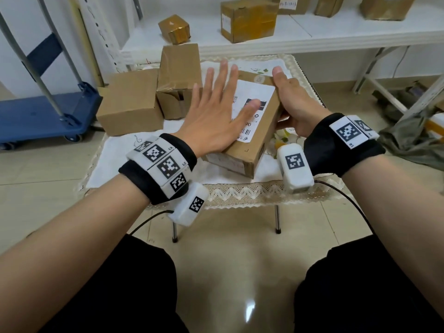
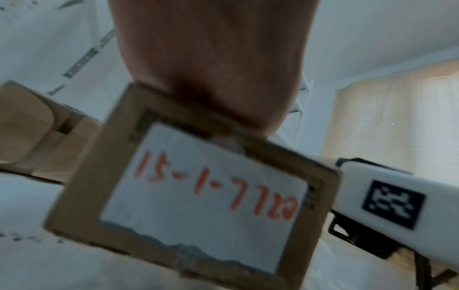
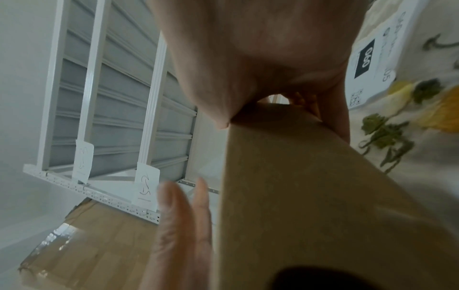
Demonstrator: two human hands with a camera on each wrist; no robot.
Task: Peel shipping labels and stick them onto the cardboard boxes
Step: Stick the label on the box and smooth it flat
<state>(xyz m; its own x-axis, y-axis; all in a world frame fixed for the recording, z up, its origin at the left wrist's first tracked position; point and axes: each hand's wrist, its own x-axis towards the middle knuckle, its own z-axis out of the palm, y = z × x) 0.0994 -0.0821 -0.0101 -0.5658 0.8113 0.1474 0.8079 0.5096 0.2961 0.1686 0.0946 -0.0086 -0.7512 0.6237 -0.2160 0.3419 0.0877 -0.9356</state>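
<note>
A cardboard box (image 1: 258, 131) is held tilted above the cloth-covered counter (image 1: 115, 150), with a white shipping label (image 1: 254, 102) stuck on its upper face. The left hand (image 1: 216, 114) is laid flat on that label, fingers straight and spread, the thumb across the label's dark printed block. The right hand (image 1: 292, 102) is curled round the box's right side, thumb on the top edge and fingers tucked beneath. From the left wrist view, the near end of the box (image 2: 188, 186) is seen to carry a torn white sticker with red handwriting. From the right wrist view, a further printed label sheet (image 3: 372, 58) is seen lying on the cloth to the right of the box. To the left of the held box, 2 more brown boxes (image 1: 153, 99) are set on the counter, touching each other. Behind the held box, several taped parcels (image 1: 248, 19) are lined up on a white shelf. Left of the counter, a blue trolley (image 1: 45, 114) is parked on the floor.
</note>
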